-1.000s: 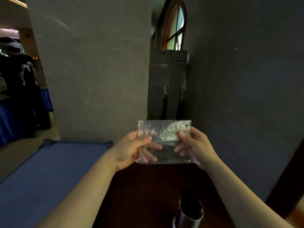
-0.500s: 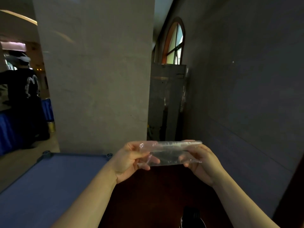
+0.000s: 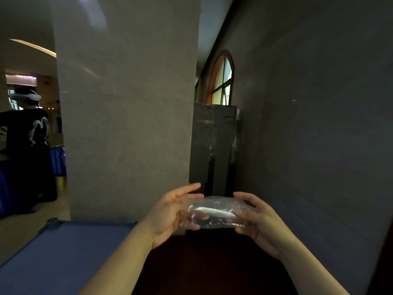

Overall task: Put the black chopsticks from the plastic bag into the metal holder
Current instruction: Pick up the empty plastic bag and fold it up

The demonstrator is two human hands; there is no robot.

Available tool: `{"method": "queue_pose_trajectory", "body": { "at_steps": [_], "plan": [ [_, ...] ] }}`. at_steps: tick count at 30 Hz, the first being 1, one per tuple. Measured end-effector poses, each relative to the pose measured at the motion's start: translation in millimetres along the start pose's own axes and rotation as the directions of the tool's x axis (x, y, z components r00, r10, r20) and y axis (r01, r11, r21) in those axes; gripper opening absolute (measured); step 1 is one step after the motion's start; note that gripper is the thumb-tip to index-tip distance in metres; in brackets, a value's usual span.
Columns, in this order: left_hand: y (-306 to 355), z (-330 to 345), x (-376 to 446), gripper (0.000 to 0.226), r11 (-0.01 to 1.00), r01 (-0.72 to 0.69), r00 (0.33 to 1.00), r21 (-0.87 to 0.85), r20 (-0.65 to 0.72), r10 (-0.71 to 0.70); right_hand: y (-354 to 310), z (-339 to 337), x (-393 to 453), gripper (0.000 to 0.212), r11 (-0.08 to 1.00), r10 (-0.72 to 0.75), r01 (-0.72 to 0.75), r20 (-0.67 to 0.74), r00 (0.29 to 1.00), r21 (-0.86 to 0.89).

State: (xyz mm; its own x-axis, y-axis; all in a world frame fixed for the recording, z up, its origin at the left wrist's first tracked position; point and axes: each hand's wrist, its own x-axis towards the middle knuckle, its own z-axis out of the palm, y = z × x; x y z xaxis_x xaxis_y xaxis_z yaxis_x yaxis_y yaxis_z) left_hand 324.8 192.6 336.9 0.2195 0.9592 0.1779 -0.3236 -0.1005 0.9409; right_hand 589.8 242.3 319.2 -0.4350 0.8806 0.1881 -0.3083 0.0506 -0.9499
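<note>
A clear plastic bag (image 3: 214, 212) is held flat in the air above a dark wooden table (image 3: 204, 262), crumpled and folded on itself. My left hand (image 3: 170, 211) grips its left end, with the upper fingers spread out above it. My right hand (image 3: 258, 218) grips its right end. I see no chopsticks inside the bag. The metal holder is out of view below the frame.
A blue padded surface (image 3: 59, 256) lies to the left of the dark table. A wide stone pillar (image 3: 127, 124) and a grey wall (image 3: 308, 145) stand close behind. A person in dark clothes (image 3: 27, 145) stands far left.
The bag went from upright and spread open to lying flat and folded between my hands. The view tilted up, so the metal holder dropped out of the bottom of the frame.
</note>
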Motion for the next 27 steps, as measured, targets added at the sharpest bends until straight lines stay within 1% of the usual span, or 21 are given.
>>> {"method": "queue_pose_trajectory", "body": {
  "at_steps": [2,4,5,7,8,9,12,15,16,18,22,25,27],
  "plan": [
    [1.7,-0.3,3.3,0.041,0.994,-0.014,0.999,-0.108,-0.035,0.010,-0.4,0.9,1.8,0.068,0.999,-0.046,0.047,-0.044,0.998,0.014],
    [3.7,1.3,2.6,0.040,0.990,0.007,0.998,-0.139,-0.058,-0.015,-0.3,1.3,1.8,0.067,0.996,-0.089,0.090,-0.072,0.993,0.009],
    [3.9,1.5,2.3,0.047,0.993,0.035,0.997,-0.110,-0.067,-0.043,-0.4,1.5,1.4,0.067,0.994,-0.109,0.109,-0.082,0.991,-0.004],
    [4.1,2.3,-0.1,0.069,0.997,0.079,0.993,0.005,-0.091,-0.078,-1.1,2.8,1.5,0.067,0.989,-0.145,0.141,-0.096,0.985,-0.051],
    [3.5,3.3,-1.1,0.076,0.995,0.082,0.991,0.056,-0.113,-0.075,-1.2,3.5,2.2,0.068,0.986,-0.157,0.151,-0.097,0.983,-0.070],
    [2.7,3.6,-2.3,0.077,0.993,0.074,0.988,0.087,-0.143,-0.061,-1.2,5.4,3.2,0.068,0.984,-0.166,0.159,-0.093,0.982,-0.080],
    [2.8,8.6,-4.9,0.058,0.992,0.012,0.972,0.130,-0.232,0.019,-2.4,14.4,5.7,0.069,0.985,-0.163,0.158,-0.082,0.983,-0.068],
    [8.8,10.1,-11.7,0.045,0.987,-0.053,0.951,0.150,-0.293,0.096,-2.9,26.7,13.3,0.079,0.985,-0.164,0.158,-0.099,0.981,-0.067],
    [11.9,10.0,-14.9,0.042,0.986,-0.078,0.943,0.146,-0.311,0.121,-2.8,30.9,16.7,0.077,0.984,-0.173,0.167,-0.097,0.980,-0.066],
    [18.4,9.5,-22.9,0.036,0.980,-0.127,0.920,0.155,-0.350,0.175,-2.5,39.9,22.5,0.065,0.979,-0.201,0.197,-0.076,0.977,-0.048],
    [34.4,13.6,-46.3,0.027,0.968,-0.170,0.857,0.187,-0.456,0.239,-3.9,59.2,29.5,0.047,0.977,-0.214,0.213,0.030,0.976,0.018],
    [42.1,20.7,-68.5,0.027,0.966,-0.199,0.788,0.166,-0.558,0.258,-5.3,73.6,33.8,0.035,0.975,-0.220,0.216,0.125,0.968,0.043],
    [45.0,26.9,-84.2,0.029,0.962,-0.203,0.737,0.183,-0.618,0.273,-4.3,83.3,36.7,0.035,0.977,-0.211,0.203,0.181,0.961,0.062]
  ]
}}
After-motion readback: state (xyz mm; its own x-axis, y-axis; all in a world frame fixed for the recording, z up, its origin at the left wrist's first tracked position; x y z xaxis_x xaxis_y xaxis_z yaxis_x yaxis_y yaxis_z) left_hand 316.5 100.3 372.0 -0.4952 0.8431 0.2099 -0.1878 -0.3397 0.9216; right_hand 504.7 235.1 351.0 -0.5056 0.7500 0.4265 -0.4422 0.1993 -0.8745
